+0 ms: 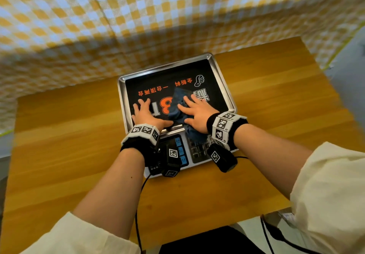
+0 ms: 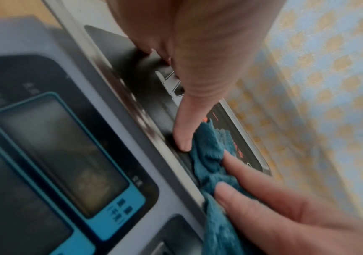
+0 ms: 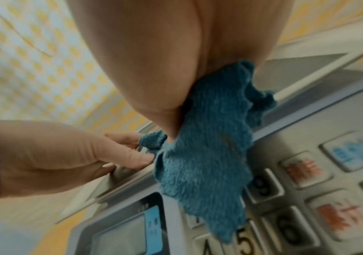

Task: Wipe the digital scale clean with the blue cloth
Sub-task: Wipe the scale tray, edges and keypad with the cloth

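The digital scale (image 1: 177, 113) is sitting on the wooden counter (image 1: 266, 103). The right hand (image 1: 197, 113) is pressing flat, fingers spread, on the blue cloth (image 1: 178, 105), which is lying bunched on the scale's black platter and trailing over its keypad (image 3: 302, 198). The left hand (image 1: 145, 114) is resting open, fingers straight, on the platter beside the cloth.
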